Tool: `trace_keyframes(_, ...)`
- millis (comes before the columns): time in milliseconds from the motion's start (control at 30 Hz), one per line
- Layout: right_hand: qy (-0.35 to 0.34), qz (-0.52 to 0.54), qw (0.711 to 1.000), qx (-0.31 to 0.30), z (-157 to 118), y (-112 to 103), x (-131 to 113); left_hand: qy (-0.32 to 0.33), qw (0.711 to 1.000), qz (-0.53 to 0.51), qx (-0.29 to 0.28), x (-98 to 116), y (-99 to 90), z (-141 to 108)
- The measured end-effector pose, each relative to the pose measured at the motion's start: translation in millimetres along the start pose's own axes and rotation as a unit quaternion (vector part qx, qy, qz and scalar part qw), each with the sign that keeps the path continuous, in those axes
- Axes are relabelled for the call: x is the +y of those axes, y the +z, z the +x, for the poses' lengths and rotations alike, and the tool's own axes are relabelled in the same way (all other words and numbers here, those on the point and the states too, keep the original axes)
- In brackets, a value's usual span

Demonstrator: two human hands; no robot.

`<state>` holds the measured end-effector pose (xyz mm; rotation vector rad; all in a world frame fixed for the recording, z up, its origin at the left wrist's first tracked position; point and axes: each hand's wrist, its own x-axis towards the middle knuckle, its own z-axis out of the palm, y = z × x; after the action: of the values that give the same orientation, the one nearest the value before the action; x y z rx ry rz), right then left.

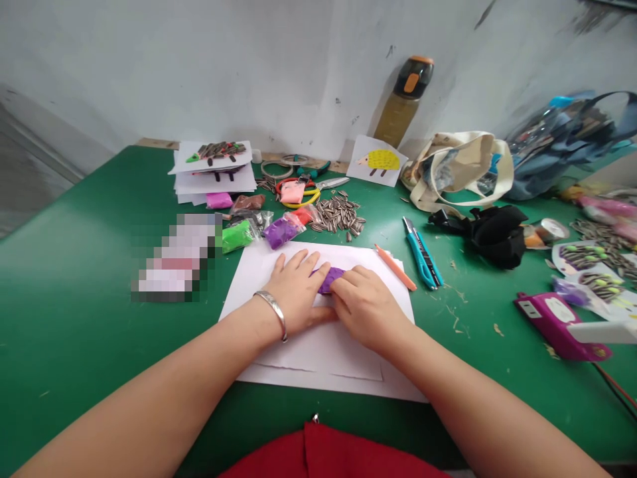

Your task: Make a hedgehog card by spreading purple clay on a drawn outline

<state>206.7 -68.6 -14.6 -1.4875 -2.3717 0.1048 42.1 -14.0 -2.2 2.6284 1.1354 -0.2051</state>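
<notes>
A flattened piece of purple modelling clay lies on white paper, partly covered by my hands. My left hand, with a silver bangle at the wrist, rests open with its fingers spread over the paper; its fingertips touch the clay's left side. My right hand is closed, fingers curled against the clay's right edge. Just right of it lie an orange pen and a teal utility knife. Beyond the paper are small bags of purple clay and green clay.
Sunflower seeds are heaped near scissors. A hedgehog drawing and a bottle lean on the wall. A stack of papers stands back left. On the right are a cloth bag and a magenta device.
</notes>
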Motion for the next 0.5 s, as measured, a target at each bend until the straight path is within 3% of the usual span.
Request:
trace_keyframes(333,0.017,0.04,0.999,0.004,1,-6,3,0.008,1.0,-0.016,0.015,-2,2.5,1)
trace_keyframes(500,0.098,0.127,0.985,0.056,-4,-19,24,0.007,1.0,-0.014,0.021,-2,3.4,0)
